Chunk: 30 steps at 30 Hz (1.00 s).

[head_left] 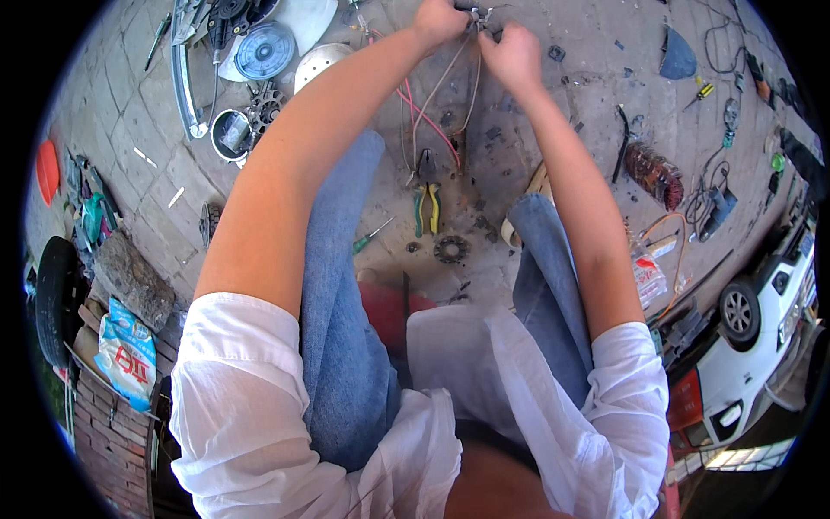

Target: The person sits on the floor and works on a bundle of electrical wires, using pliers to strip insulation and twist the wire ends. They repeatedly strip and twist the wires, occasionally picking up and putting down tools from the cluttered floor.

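Observation:
At the far edge of the view, my left hand (441,26) and my right hand (515,59) meet, fingers closed around thin electrical wires (475,69). A small dark piece with metal bits (478,15) shows between my fingertips; its kind is too small to tell. Pale wires hang toward me from there, and a pink-red wire (430,122) runs beside them. Below the wires, pliers (426,201) with green and yellow handles lie on the ground, jaws pointing away from me. Nearby are a green-handled screwdriver (373,235) and a dark toothed ring (450,249).
Left of my arm lie a blue-grey round cover (264,52), a white cup-like housing (230,136) and a curved metal rail (185,78). A copper-brown coil (654,176) and a yellow screwdriver (700,95) lie right. Farther out stand a rock (132,281) and a white car (761,337).

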### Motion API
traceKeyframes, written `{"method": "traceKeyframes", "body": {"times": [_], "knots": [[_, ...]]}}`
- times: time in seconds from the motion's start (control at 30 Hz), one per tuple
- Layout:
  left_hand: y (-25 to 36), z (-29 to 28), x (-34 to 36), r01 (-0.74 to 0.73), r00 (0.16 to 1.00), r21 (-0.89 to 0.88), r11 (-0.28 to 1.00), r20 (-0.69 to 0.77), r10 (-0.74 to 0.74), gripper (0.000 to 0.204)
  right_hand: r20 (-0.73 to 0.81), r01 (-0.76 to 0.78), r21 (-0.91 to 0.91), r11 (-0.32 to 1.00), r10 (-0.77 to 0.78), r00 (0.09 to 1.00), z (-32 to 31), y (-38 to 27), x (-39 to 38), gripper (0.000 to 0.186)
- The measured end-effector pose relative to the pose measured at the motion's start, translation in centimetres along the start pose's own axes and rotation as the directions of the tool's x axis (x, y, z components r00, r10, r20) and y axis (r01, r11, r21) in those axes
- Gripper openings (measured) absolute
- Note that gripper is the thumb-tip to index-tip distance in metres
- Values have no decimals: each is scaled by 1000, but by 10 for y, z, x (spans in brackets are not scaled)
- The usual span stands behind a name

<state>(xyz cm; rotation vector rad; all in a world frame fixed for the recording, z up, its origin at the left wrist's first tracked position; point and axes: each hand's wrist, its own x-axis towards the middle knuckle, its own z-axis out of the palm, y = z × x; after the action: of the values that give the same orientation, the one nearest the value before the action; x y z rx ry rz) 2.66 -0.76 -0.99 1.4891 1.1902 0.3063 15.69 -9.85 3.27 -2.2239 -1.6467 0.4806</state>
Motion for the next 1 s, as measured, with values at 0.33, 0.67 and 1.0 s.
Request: {"method": "traceKeyframes", "body": {"times": [0.33,0.67,1.0], "knots": [[-6,2,3,17,1000,17,1000,-20,-17,29,63,17,38,999,-19,998,2,0,4,39],[-4,4,2,27,999,-29,999,-17,-28,28,103,-7,-55,998,13,995,2,3,10,39],[2,1,-4,31,999,-8,999,-27,-31,26,241,-100,-96,990,120,963,2,1,17,42]]}}
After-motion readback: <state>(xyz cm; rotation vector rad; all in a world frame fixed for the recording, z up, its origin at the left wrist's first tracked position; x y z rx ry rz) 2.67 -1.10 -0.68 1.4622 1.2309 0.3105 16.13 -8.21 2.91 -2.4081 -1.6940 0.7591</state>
